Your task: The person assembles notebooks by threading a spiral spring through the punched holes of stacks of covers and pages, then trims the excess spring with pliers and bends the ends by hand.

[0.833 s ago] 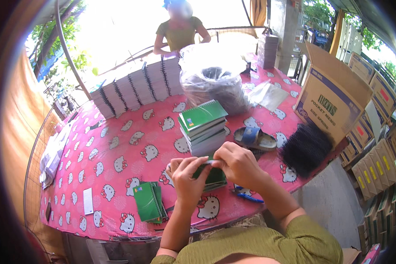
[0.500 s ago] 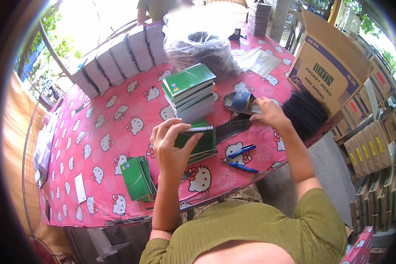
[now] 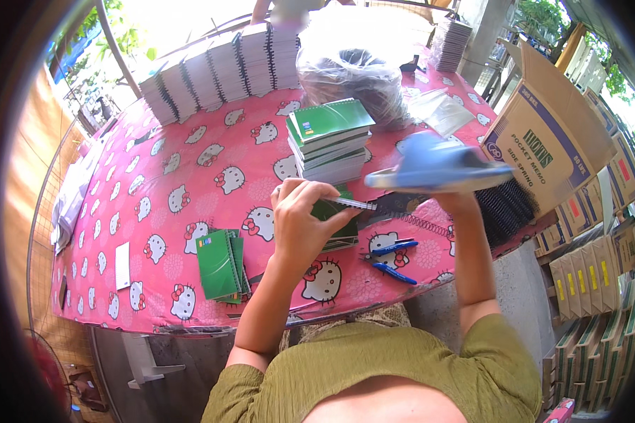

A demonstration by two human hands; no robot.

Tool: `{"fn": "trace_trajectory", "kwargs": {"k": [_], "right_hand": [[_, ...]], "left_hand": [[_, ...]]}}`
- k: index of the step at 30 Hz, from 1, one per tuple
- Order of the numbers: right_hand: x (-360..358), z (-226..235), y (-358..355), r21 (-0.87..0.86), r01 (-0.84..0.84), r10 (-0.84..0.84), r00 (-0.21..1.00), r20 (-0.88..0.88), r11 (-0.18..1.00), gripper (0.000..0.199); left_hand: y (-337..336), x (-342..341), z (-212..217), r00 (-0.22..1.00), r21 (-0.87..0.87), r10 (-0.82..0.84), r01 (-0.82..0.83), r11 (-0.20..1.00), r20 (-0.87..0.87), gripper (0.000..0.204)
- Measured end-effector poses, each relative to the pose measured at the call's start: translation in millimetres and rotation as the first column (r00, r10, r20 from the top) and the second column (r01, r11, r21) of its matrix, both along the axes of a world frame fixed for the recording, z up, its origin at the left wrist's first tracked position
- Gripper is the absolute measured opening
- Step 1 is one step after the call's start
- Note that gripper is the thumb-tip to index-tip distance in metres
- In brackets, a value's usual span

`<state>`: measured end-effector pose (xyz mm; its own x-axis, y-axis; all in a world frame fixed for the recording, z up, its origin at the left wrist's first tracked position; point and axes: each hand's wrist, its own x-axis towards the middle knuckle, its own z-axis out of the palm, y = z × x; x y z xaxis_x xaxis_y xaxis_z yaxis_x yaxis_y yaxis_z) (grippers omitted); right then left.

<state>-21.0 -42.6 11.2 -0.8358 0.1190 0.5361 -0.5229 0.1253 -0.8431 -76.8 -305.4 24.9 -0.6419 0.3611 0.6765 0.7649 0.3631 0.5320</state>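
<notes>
Gripping a green spiral notebook (image 3: 337, 211) by its wire-bound edge, the left hand (image 3: 300, 218) is seen near the picture's centre, fingers curled round the cover and thumb pressed against it. The notebook is held just above the pink cartoon-cat tablecloth (image 3: 190, 183), over a few more green notebooks lying flat. At about two o'clock from that hand, a blue slipper (image 3: 437, 169) is carried sole-down by the right hand (image 3: 453, 201), which is mostly hidden beneath it; how the fingers close cannot be told. A stack of green notebooks (image 3: 331, 141) stands at twelve o'clock from the left hand, and a smaller green pile (image 3: 221, 263) lies at eight o'clock. Blue-handled pliers (image 3: 388, 257) rest at four o'clock, near the table's edge. Black wire coils (image 3: 504, 208) are heaped at three o'clock, beside an open cardboard box (image 3: 550, 141).
</notes>
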Motion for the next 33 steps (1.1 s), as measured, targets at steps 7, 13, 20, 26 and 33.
{"fn": "trace_trajectory", "kwargs": {"k": [7,13,20,26,33], "right_hand": [[-16,-26,17,0.086,-0.045,0.038,0.996,0.077,0.995,0.023],[-13,15,-19,0.252,-0.025,0.021,1.000,0.017,0.967,0.020],[-26,15,-30,0.044,0.002,-0.012,0.972,0.236,0.999,0.023],[-38,17,-41,-0.096,-0.108,0.130,0.957,0.259,0.989,0.030],[-48,37,-59,0.334,-0.102,0.014,0.966,0.257,0.937,0.032]], "left_hand": [[7,2,2,0.997,0.003,-0.001,0.001,1.000,0.076,0.050],[-1,-2,1,0.993,0.017,-0.025,0.023,1.000,0.112,0.056],[-8,-10,-2,0.997,0.163,-0.007,-0.005,0.987,0.074,0.045],[-18,-12,-25,0.891,0.535,-0.237,-0.008,0.845,0.388,0.036],[-26,-10,-35,0.759,0.774,-0.489,-0.032,0.632,0.430,0.032]]}}
